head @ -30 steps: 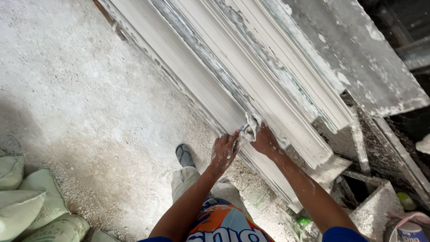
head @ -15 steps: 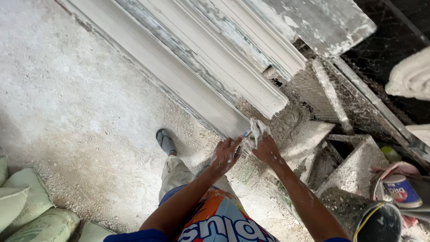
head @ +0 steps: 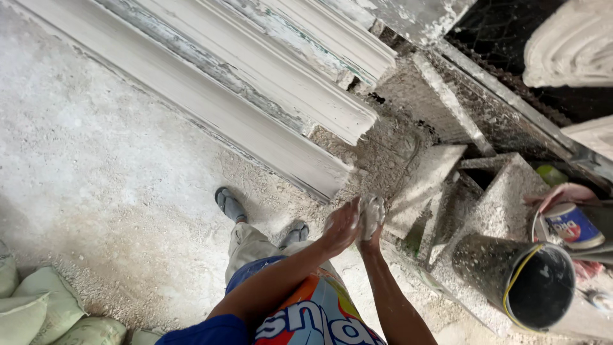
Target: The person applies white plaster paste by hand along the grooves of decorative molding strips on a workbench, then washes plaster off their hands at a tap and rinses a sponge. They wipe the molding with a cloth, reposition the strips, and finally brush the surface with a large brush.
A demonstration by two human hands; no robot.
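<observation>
Both hands, left hand point(head: 340, 227) and right hand point(head: 370, 231), clasp a plaster lump point(head: 371, 212).

White plaster moulding point(head: 255, 108), grey speckled floor point(head: 96, 191), pale green sacks point(head: 38, 313), black bucket point(head: 523, 281).

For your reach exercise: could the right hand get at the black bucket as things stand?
Probably yes: the right hand holds a white lump, but the black bucket lies close on that side with nothing between them.

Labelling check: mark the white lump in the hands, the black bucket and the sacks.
white lump point(head: 372, 214), head view, its middle above the fingers.
black bucket point(head: 511, 275), head view, its speckled side wall.
sacks point(head: 38, 313), head view, top of the pale green pile.
</observation>
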